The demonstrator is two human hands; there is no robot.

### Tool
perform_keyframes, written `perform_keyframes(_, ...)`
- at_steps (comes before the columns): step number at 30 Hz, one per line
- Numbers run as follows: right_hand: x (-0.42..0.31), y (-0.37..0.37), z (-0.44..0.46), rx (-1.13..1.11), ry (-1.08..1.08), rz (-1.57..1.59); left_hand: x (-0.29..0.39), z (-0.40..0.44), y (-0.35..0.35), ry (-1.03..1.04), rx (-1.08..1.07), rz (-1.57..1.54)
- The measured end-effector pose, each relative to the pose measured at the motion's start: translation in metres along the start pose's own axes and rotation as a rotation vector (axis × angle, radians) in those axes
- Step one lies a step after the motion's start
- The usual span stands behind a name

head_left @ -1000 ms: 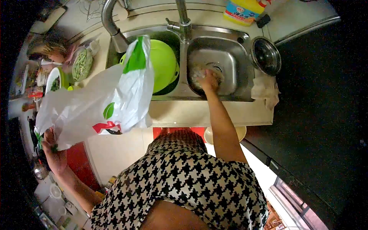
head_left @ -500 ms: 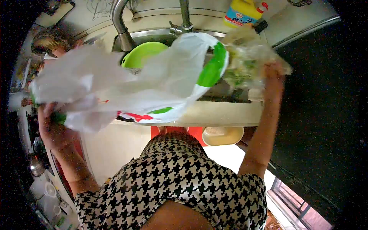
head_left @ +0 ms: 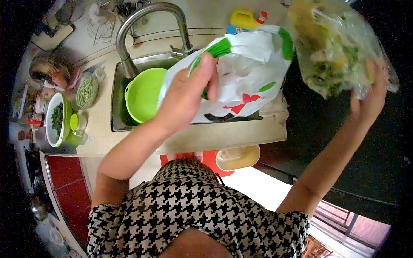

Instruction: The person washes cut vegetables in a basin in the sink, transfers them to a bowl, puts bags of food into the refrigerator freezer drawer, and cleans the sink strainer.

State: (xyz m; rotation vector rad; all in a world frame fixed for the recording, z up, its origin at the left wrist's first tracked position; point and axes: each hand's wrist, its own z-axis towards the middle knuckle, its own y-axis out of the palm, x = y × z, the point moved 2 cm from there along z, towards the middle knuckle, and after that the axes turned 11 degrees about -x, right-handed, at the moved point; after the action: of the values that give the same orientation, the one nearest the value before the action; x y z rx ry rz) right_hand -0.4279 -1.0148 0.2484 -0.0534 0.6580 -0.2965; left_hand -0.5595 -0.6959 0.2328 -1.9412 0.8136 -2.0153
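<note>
My left hand [head_left: 183, 96] is closed on the green-edged handle of a white plastic bag [head_left: 254, 69] with green and red print. The bag hangs over the sink's right side, its mouth partly spread; its contents cannot be made out. Off to the right, my right hand [head_left: 369, 96] grips the lower edge of a clear plastic bag [head_left: 329, 56], raised up, with leafy green and yellowish vegetables inside. A bright green basin [head_left: 144, 96] sits in the sink [head_left: 117, 116], left of the white bag and partly behind my left hand.
A curved faucet [head_left: 148, 8] rises over the sink. On the left counter stand a colander of dark greens [head_left: 57, 118] and a bag of green beans [head_left: 87, 92]. A yellow bottle [head_left: 241, 19] stands behind the sink. Below the counter is a beige basket [head_left: 238, 158].
My left hand has moved right and up with the white bag, uncovering the left counter and more of the green basin. My right hand has lifted the clear bag up and right.
</note>
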Motion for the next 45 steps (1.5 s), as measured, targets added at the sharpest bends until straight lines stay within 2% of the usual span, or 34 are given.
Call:
perform_keyframes(1, -0.001, 0.013, 0.002, -0.029, 0.048, 0.06, -0.014, 0.001, 0.011, 0.05, 0.032, -0.019)
perform_keyframes(3, -0.016, 0.041, -0.001, 0.102, 0.291, 0.611, -0.038, 0.006, 0.029, 0.117, 0.092, -0.037)
perform_keyframes(4, -0.016, 0.055, -0.007, 0.115, 0.33, 0.655, -0.058, 0.01, 0.038, 0.122, 0.112, -0.052)
perform_keyframes(5, -0.009, 0.065, -0.016, 0.005, 0.355, 0.717, -0.074, 0.012, 0.045, 0.125, 0.133, -0.07)
perform_keyframes(9, 0.027, 0.114, -0.092, -0.006, 0.623, 0.733, -0.116, 0.013, 0.055, 0.061, 0.185, -0.474)
perform_keyframes(12, 0.059, 0.121, -0.17, -0.123, 0.568, 0.412, -0.133, 0.01, 0.059, -0.036, 0.318, -0.803)
perform_keyframes(13, 0.047, 0.116, -0.179, -0.052, 0.714, 0.499, -0.128, 0.009, 0.061, -0.097, 0.418, -1.072)
perform_keyframes(14, 0.036, 0.111, -0.188, 0.038, 0.855, 0.588, -0.135, 0.009, 0.063, -0.091, 0.419, -1.167)
perform_keyframes(16, 0.013, 0.095, -0.193, 0.105, 1.029, 0.714, -0.157, 0.009, 0.062, -0.073, 0.411, -1.358)
perform_keyframes(17, 0.008, 0.089, -0.197, 0.059, 1.025, 0.758, -0.164, 0.007, 0.062, -0.081, 0.388, -1.406)
perform_keyframes(22, 0.039, 0.075, -0.227, -0.169, 0.941, 0.844, -0.147, 0.011, 0.06, 0.121, 0.325, -1.383)
perform_keyframes(23, 0.041, 0.075, -0.23, -0.281, 0.965, 0.726, -0.143, 0.012, 0.061, 0.171, 0.299, -1.371)
perform_keyframes(26, 0.04, 0.098, -0.221, -0.606, 0.988, 0.762, -0.144, 0.018, 0.059, 0.248, 0.28, -1.239)
perform_keyframes(29, 0.063, 0.142, -0.221, -0.521, 1.076, 0.633, -0.142, 0.01, 0.066, 0.15, 0.21, -1.128)
perform_keyframes(31, 0.091, 0.167, -0.218, -0.512, 1.092, 0.686, -0.141, 0.002, 0.073, 0.111, 0.157, -1.077)
perform_keyframes(32, 0.099, 0.173, -0.216, -0.503, 1.114, 0.704, -0.136, -0.002, 0.077, 0.12, 0.102, -1.147)
perform_keyframes(35, 0.103, 0.185, -0.201, -0.491, 0.959, 0.764, -0.126, -0.004, 0.079, 0.214, 0.002, -1.257)
perform_keyframes(38, 0.083, 0.199, -0.191, -0.592, 1.222, 0.721, -0.128, -0.001, 0.07, 0.228, 0.112, -1.233)
perform_keyframes(39, 0.084, 0.205, -0.197, -0.706, 1.099, 0.66, -0.138, 0.001, 0.063, 0.227, 0.188, -1.201)
perform_keyframes(42, 0.091, 0.2, -0.197, -1.014, 0.471, -0.112, -0.158, 0.002, 0.03, 0.279, 0.274, -1.2)
perform_keyframes(43, 0.098, 0.191, -0.198, -0.963, 0.329, -0.248, -0.167, 0.0, 0.022, 0.238, 0.346, -1.098)
perform_keyframes(45, 0.106, 0.163, -0.193, -1.181, 0.219, -0.576, -0.181, -0.001, 0.016, 0.229, 0.333, -1.142)
